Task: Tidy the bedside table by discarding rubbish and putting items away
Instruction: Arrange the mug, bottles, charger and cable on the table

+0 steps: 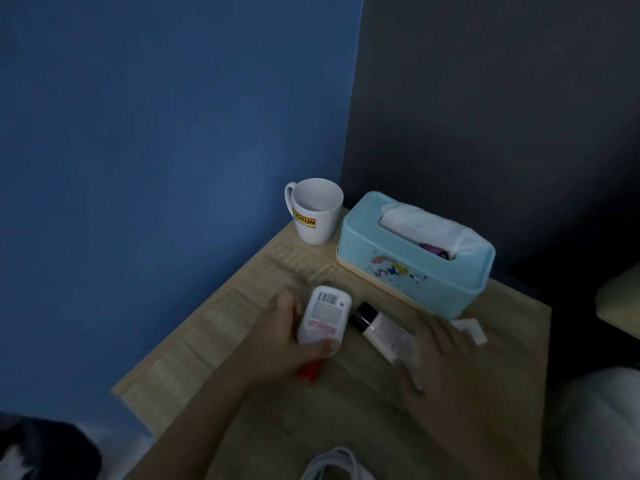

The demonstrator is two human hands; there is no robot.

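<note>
On the wooden bedside table my left hand is closed around a white bottle with a barcode label and a red cap at its near end. Just to its right lies a white tube with a black cap. My right hand covers the tube's near end, fingers spread; whether it grips the tube is unclear. A small scrap of white paper lies beyond my right hand, by the tissue box.
A white mug with a yellow logo stands at the back corner. Beside it is a light blue tissue box. A white cable lies at the near edge. Blue wall left, dark wall behind.
</note>
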